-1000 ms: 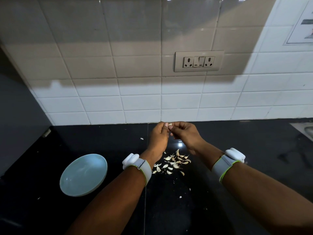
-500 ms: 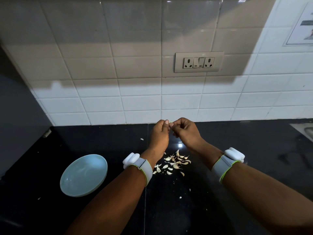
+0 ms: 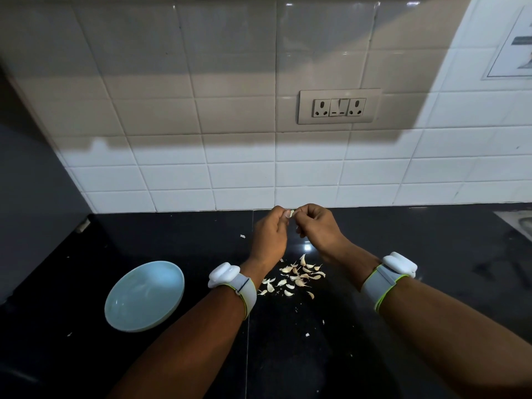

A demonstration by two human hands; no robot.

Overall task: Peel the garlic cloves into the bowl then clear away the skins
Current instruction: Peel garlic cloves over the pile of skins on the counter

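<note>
The person has bare arms with no sleeves, and near each hand, the left hand (image 3: 269,236) and the right hand (image 3: 318,228), sits a grey band (image 3: 247,292) with a thin bright green edge and a smooth, round white lump (image 3: 223,274) on top.

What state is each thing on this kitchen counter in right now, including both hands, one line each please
Left hand: raised above the counter, grip pinching the garlic clove.
Right hand: raised, grip pinching the same clove from the other side.
Garlic clove: held between both hands, mostly hidden.
Bowl: upright on the counter, left of the arms, looks empty.
Garlic pieces: scattered loose on the counter below the hands.
Wall socket: nothing plugged in.
</note>
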